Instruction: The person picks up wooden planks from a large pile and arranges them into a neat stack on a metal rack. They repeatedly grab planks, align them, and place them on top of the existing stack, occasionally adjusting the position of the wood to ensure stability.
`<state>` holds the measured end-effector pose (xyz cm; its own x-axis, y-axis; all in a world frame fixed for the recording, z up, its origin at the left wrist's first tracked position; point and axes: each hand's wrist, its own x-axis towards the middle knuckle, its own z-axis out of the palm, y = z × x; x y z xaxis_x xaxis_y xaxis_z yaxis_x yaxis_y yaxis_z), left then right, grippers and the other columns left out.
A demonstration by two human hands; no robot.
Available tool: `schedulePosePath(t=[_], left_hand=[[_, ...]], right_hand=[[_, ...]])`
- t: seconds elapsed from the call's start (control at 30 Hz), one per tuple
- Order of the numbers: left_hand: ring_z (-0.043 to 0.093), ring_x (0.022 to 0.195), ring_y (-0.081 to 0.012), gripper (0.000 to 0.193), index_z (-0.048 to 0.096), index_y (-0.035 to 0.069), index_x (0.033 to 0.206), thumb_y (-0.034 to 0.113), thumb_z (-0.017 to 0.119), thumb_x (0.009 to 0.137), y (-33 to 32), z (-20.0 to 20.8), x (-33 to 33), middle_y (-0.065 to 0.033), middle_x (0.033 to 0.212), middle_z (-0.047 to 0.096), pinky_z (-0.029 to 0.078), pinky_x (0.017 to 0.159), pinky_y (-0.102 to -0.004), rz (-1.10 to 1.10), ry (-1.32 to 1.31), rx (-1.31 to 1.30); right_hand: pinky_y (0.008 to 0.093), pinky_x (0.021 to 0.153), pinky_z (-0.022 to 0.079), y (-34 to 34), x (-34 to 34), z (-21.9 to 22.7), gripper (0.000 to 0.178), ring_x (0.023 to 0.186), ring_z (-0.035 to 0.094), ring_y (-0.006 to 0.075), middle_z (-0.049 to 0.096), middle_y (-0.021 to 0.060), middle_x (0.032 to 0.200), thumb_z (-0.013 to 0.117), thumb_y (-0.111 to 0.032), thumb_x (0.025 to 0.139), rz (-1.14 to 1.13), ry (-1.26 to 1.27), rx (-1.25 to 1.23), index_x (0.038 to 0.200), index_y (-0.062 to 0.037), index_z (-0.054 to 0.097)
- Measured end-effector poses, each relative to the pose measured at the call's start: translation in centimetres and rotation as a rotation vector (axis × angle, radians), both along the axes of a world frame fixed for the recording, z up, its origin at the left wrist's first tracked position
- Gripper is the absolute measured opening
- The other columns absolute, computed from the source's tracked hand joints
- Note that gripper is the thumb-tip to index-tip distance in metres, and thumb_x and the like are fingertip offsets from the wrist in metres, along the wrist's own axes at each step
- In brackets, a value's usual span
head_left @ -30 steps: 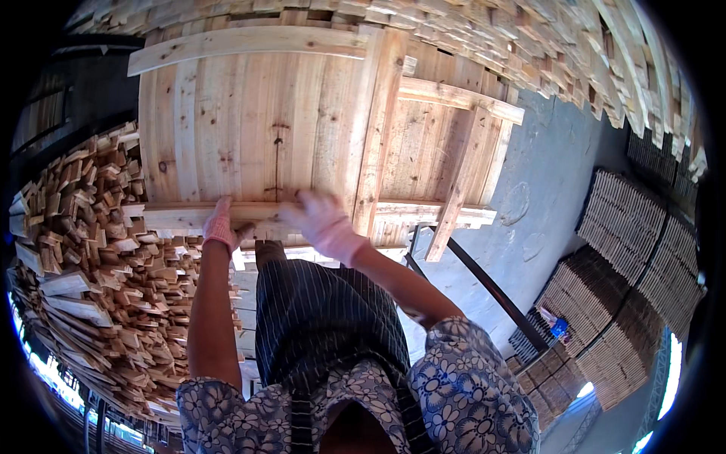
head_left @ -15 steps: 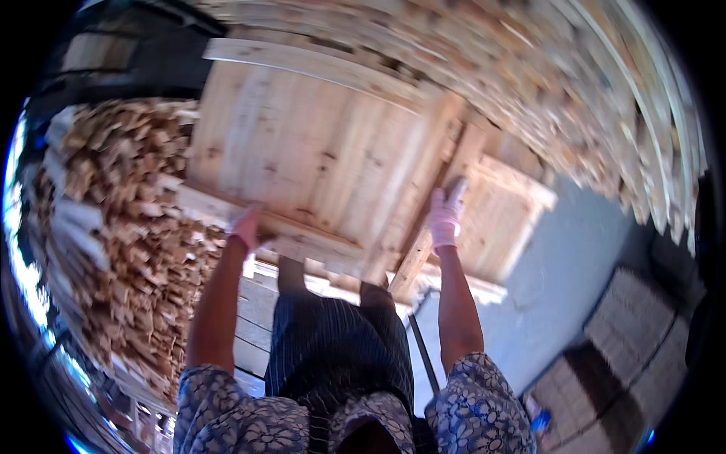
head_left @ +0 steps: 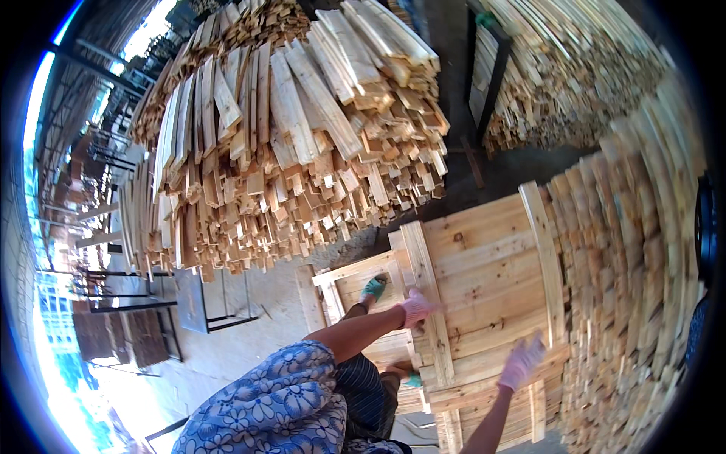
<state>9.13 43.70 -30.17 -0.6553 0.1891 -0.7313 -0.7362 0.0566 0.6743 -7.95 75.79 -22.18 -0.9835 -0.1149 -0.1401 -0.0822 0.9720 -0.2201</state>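
A pale wooden panel (head_left: 491, 284) made of several boards, with battens across it, lies in front of me at the right. My left hand (head_left: 418, 308), in a pink glove, touches the left batten (head_left: 435, 333) of the panel; its fingers look stretched out across the wood, slightly blurred. My right hand (head_left: 522, 363), also gloved in pink, is over the panel's near right part with its fingers spread and nothing in them. Another battened wooden panel (head_left: 378, 270) shows at the left, beside my teal shoes (head_left: 373, 287).
A high stack of loose wooden slats (head_left: 302, 174) stands ahead to the left, its cut ends toward me. More slats (head_left: 620, 287) are piled along the right, against the panel. A further slat stack (head_left: 560, 98) and a dark metal frame (head_left: 491, 83) stand at the back. Metal stands (head_left: 193, 299) are at the left.
My view has swung round, bringing the large slat stack ahead. My left hand, earlier holding the panel's edge batten, now lies across a batten. My right hand is off the wood, fingers spread.
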Motion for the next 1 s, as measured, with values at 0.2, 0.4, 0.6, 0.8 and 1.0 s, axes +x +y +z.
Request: schedulePosePath(t=[0.2, 0.4, 0.6, 0.8, 1.0], left_hand=[[0.066, 0.104, -0.0313, 0.067, 0.047, 0.004, 0.140, 0.035, 0.073, 0.088, -14.3, 15.8, -4.7, -0.0176, 0.115, 0.066, 0.055, 0.092, -0.0420, 0.630, 0.533, -0.602], [0.054, 0.128, -0.0403, 0.085, 0.031, 0.001, 0.152, 0.053, 0.062, 0.092, -38.0, 29.0, -20.4, -0.0290, 0.142, 0.048, 0.043, 0.109, -0.0447, 0.793, 0.333, -0.842], [0.023, 0.146, -0.0508, 0.110, 0.017, 0.017, 0.160, 0.052, 0.076, 0.073, -42.5, 28.6, -26.3, -0.0301, 0.160, 0.021, 0.024, 0.117, -0.0588, 0.895, -0.101, -0.771], [0.055, 0.125, -0.0346, 0.113, 0.013, 0.011, 0.161, 0.045, 0.079, 0.076, -48.0, 30.6, -18.4, -0.0240, 0.144, 0.043, 0.053, 0.100, -0.0401, 0.866, 0.071, -0.609], [0.066, 0.103, -0.0253, 0.090, 0.022, 0.005, 0.155, 0.027, 0.077, 0.086, -50.3, 33.1, -6.1, -0.0135, 0.125, 0.060, 0.060, 0.085, -0.0381, 1.195, 0.559, 0.129]], right_hand=[[0.0349, 0.106, 0.045, -34.5, -4.5, 10.2, 0.040, 0.125, 0.058, 0.0259, 0.063, 0.0179, 0.132, 0.054, -0.019, 0.104, 0.549, -0.445, -0.956, 0.139, 0.0000, 0.055], [0.0383, 0.107, 0.042, -56.4, -14.3, 12.5, 0.074, 0.128, 0.053, 0.0249, 0.050, 0.0059, 0.148, 0.050, -0.063, 0.098, 0.015, -0.758, -1.264, 0.151, -0.0106, 0.045], [0.0538, 0.100, 0.043, -65.9, -13.3, 11.9, 0.070, 0.128, 0.044, 0.0223, 0.050, 0.0017, 0.142, 0.054, -0.067, 0.094, -0.274, -1.008, -1.471, 0.144, -0.0185, 0.049], [0.0384, 0.078, 0.052, -67.0, -6.3, 18.7, 0.054, 0.109, 0.054, 0.0188, 0.056, 0.0085, 0.119, 0.067, -0.052, 0.094, 0.099, -0.743, -1.269, 0.125, -0.0094, 0.055], [0.0325, 0.091, 0.051, -67.1, -1.2, 24.3, 0.075, 0.102, 0.058, 0.0165, 0.053, 0.0107, 0.113, 0.058, -0.056, 0.097, 0.627, -0.804, -1.161, 0.144, -0.0004, 0.042]])
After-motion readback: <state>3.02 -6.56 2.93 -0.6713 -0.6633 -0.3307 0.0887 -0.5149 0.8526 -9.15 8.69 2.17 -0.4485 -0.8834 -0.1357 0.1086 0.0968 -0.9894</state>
